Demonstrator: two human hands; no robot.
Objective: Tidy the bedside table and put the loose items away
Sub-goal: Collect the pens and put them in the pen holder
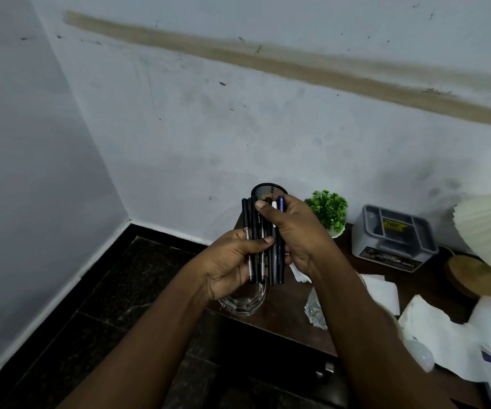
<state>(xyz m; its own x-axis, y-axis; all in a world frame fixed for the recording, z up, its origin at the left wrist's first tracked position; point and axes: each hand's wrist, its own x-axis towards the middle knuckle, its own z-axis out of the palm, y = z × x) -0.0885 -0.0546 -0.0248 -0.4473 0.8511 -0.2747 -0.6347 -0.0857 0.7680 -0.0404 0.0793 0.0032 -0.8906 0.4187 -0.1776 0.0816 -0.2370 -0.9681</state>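
Two hands hold a bundle of pens (254, 222) upright above the left end of the bedside table (271, 329). The left hand (229, 264) curls around the lower half of the bundle with its thumb across the front, and the right hand (296, 231) grips the upper half, thumb pressed on the dark barrels. Most pens are black, one has a white cap and one is blue. Right behind them, at the table's back left corner against the wall, stands a black mesh cup (268, 190). Below the hands a clear glass (242, 304) sits at the left edge. A small green plant (328, 209) and a grey box (395, 236) line the back edge. White papers (433, 329), crumpled plastic (315, 312) and a light bulb (418, 354) lie toward the front right.
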